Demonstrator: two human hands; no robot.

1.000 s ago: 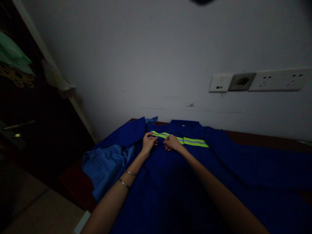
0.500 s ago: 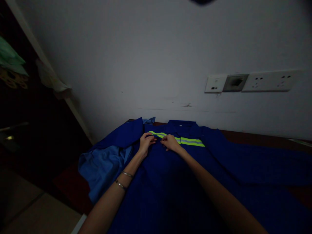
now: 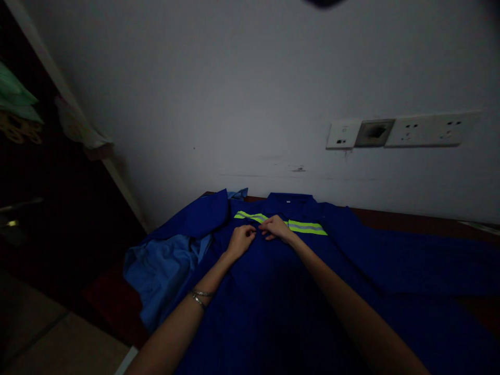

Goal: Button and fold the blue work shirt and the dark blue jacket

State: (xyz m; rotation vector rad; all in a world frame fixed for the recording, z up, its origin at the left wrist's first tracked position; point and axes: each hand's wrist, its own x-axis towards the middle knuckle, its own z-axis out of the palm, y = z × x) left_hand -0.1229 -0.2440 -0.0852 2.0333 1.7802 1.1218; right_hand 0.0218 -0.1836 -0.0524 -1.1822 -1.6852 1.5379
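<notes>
A dark blue work jacket [image 3: 297, 260] lies spread out with its collar toward the wall. A yellow-green and grey reflective stripe [image 3: 308, 227] crosses its chest. Just below the left part of that stripe, my left hand [image 3: 241, 242] is closed, thumb and fingertips pinching the cloth. Close beside it my right hand [image 3: 275, 228] pinches the same patch of the jacket from the right, partly covering the stripe. The small detail between the fingertips is too dark to make out. Two bracelets circle my left wrist.
A lighter blue cloth [image 3: 164, 268] lies bunched under the jacket's left sleeve [image 3: 191, 213]. Behind the dark red table [image 3: 113, 297] rises a pale wall with a row of sockets [image 3: 406, 131]. At the left stands a dark door [image 3: 50, 208] with a handle.
My left hand has moved down and slightly right, off the stripe and closer to my right hand. The right hand has shifted only slightly.
</notes>
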